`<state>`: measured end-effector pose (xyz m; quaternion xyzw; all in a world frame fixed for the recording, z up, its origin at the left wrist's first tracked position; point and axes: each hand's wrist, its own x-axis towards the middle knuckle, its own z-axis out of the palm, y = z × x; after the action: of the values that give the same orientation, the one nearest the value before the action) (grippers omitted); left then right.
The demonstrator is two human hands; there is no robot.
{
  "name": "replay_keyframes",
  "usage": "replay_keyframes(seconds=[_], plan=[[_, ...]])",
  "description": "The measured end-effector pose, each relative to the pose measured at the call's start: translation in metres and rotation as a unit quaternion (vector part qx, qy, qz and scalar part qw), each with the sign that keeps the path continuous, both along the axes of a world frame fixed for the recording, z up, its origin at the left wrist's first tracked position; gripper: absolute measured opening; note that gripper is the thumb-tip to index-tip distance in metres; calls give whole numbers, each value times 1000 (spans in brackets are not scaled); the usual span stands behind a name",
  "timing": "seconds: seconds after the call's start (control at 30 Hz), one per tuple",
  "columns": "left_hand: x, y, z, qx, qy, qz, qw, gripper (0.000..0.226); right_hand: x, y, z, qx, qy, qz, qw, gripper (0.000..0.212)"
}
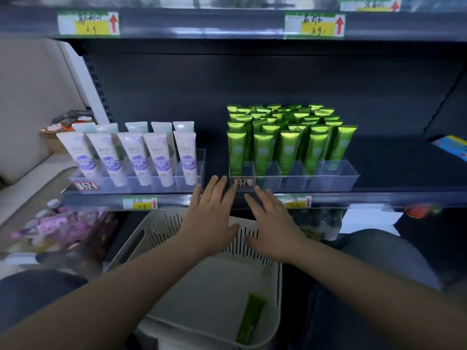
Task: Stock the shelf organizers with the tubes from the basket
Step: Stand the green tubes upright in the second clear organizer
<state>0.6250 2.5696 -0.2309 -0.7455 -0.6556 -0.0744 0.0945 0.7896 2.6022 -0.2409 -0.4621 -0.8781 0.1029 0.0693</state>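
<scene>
A white slotted basket (166, 238) sits below the shelf, between my knees, with one green tube (251, 318) lying at its bottom right. On the shelf a clear organizer (336, 176) holds several upright green tubes (288, 147). Left of it, another clear organizer (192, 178) holds several white and purple tubes (139, 157). My left hand (211, 221) and my right hand (274, 226) hover flat over the basket's far side, fingers straight and spread, reaching toward the shelf edge. Neither hand holds anything.
Price labels (140, 203) line the dark shelf edge (379, 198). Pink packaged goods (58, 226) fill the lower shelf at left. A blue box (452, 145) lies on the shelf at far right. An upper shelf (202, 24) overhangs the tubes.
</scene>
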Motion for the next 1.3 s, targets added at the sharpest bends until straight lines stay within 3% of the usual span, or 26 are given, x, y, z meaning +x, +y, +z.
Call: replay_keyframes(seconds=[0.4,0.7,0.83,0.97,1.1,1.3], plan=[[-3,-27,-85,-110,-64,28,991,82,-18,-15,-72,-130,-29,5,991,91],[-11,-22,-133,-212,-124,50,968,81,-23,3,-111,-214,-118,19,969,97],[-11,-12,-149,-315,-168,72,932,78,-31,11,-125,-259,-112,30,959,82],[-8,0,-167,-428,-228,91,870,69,-36,18,-144,-300,-203,16,932,56],[-4,10,-184,-490,-244,88,832,59,-40,24,-160,-336,-278,-4,900,31],[4,22,-205,-561,-268,92,778,46,-48,28,-184,-399,-366,-28,840,28]])
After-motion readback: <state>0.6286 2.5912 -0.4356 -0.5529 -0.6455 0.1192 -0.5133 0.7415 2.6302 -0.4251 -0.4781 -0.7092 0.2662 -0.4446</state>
